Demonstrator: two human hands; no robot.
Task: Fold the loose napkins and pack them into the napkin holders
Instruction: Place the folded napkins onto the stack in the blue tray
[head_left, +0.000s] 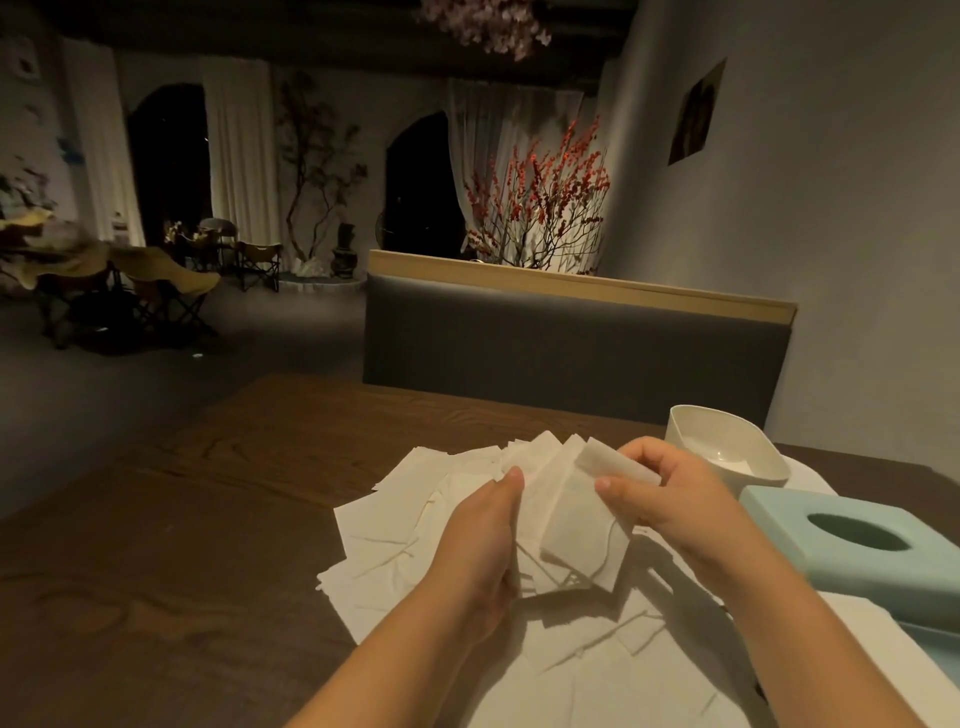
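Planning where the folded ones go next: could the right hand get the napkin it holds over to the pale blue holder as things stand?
Probably yes. The right hand pinches a folded napkin just left of the pale blue holder, whose oval top opening faces up uncovered. Nothing stands between them; the white bowl sits farther back.

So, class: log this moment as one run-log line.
left hand: holds napkin | right hand: pinches it | holder: empty slot
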